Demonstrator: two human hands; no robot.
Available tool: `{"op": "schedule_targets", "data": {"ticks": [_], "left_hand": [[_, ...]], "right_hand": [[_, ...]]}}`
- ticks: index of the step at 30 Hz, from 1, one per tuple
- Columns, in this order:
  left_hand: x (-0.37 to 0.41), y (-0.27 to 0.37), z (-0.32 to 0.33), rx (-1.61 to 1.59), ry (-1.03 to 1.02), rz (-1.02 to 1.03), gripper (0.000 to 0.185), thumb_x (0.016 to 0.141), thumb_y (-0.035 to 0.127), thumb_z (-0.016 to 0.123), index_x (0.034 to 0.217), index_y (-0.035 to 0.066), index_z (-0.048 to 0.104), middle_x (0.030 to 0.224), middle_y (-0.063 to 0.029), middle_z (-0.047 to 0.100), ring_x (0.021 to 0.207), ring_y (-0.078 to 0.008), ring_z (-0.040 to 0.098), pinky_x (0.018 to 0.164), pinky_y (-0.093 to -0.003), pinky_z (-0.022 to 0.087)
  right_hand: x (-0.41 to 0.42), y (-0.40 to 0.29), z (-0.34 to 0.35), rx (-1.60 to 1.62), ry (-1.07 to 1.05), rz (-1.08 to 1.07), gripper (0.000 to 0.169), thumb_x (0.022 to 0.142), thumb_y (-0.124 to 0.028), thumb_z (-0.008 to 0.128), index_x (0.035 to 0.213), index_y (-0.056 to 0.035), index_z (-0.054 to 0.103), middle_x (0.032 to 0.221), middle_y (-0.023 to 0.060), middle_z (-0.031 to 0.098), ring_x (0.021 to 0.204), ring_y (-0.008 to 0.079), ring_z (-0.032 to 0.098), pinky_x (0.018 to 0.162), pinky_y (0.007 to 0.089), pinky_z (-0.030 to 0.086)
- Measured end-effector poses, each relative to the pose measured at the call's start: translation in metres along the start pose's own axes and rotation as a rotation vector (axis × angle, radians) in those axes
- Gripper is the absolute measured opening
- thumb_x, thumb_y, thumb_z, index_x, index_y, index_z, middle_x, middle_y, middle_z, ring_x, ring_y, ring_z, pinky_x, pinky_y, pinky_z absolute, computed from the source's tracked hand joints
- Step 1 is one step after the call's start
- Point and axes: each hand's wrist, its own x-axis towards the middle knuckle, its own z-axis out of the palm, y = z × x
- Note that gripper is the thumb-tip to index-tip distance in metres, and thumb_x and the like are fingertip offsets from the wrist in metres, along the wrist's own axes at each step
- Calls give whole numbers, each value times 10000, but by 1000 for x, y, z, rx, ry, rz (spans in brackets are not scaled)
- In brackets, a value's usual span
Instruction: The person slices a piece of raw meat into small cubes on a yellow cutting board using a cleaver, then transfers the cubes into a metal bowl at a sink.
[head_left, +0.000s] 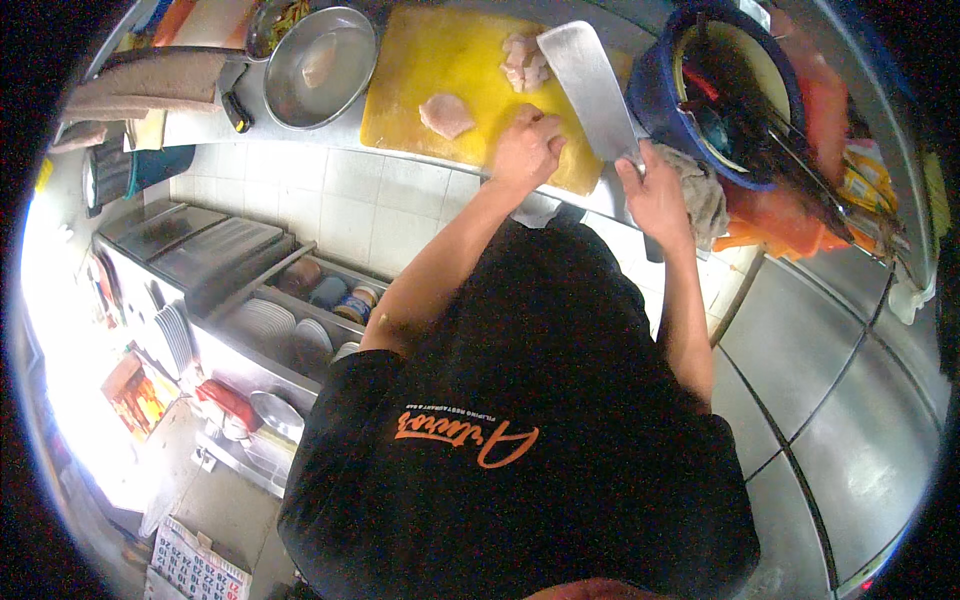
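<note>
My right hand (654, 191) grips a wide-bladed cleaver (589, 82) by its dark handle, the blade angled over the right side of a yellow cutting board (409, 67). Curled fingers of my left hand (527, 146) rest low over the board, left of the blade; whether anything is under them is hidden. Just beyond that hand lies a small heap of cut pale raw meat (523, 64). A single flat piece of raw meat (446, 115) sits apart, farther left. Left of the board, a round metal bowl (337, 41) contains another pale piece of meat (320, 67).
A knife with a black and yellow handle (235, 112) lies left of the bowl, near a brown towel (150, 82). Close on the right are a blue bucket (649, 90) holding utensils and a crumpled grey cloth (697, 191). Below left, a metal rack (247, 375) holds plates.
</note>
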Motion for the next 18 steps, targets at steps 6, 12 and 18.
{"op": "schedule_targets", "data": {"ticks": [6,12,18], "left_hand": [[37,-2,-2,61,109,-26,158,755,140,640,901,86,664,978,-141,586,840,-349,609,740,-424,526],[72,-4,-23,317,121,180,172,783,256,631,824,104,702,908,-127,625,978,-341,568,842,-458,485],[88,-3,-4,698,-90,316,200,789,263,580,828,115,709,924,-103,627,998,-296,544,890,-486,411]], "right_hand": [[-35,30,-6,18,-5,82,364,906,-240,536,1165,14,510,1012,278,615,957,458,581,829,490,457],[-57,32,-25,-34,-32,226,347,902,-210,536,1157,25,510,1009,287,609,968,456,574,840,482,442],[-71,52,-17,-10,71,116,205,880,-163,565,989,0,503,841,260,615,838,483,574,735,544,435]]}}
